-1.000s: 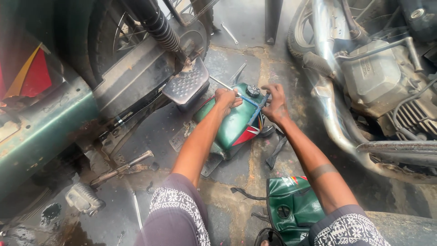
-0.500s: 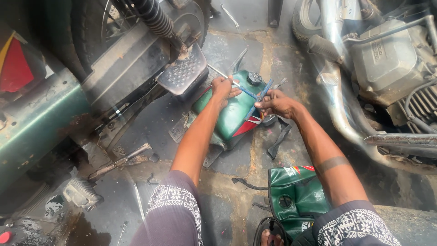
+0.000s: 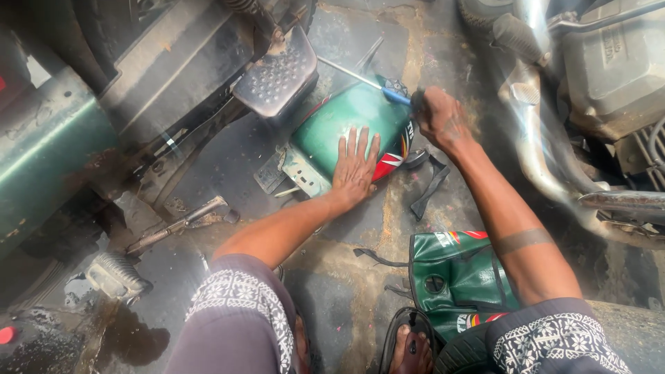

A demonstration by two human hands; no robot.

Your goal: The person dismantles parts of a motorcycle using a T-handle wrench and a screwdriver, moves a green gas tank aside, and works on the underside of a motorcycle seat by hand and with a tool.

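Observation:
A green motorcycle fuel tank [image 3: 339, 128] with a red stripe lies on the stained floor. My left hand [image 3: 355, 166] rests flat on its near side, fingers spread. My right hand [image 3: 440, 118] is closed around the blue handle of a long screwdriver [image 3: 360, 78], whose metal shaft stretches up and to the left over the tank's far end. A black strap [image 3: 431, 187] lies on the floor just right of the tank.
A green tank cover [image 3: 460, 277] lies by my right knee. A metal footrest plate [image 3: 277, 76] juts over the floor at upper left. A motorcycle's exhaust pipe [image 3: 547, 159] and engine fill the right side. A loose metal lever [image 3: 176, 225] lies at left, and my sandalled foot [image 3: 409, 346] is at the bottom.
My left hand has slid from the tank's top down onto its near side and lies flat. My right hand has taken up the screwdriver at the tank's far end. The view has moved closer.

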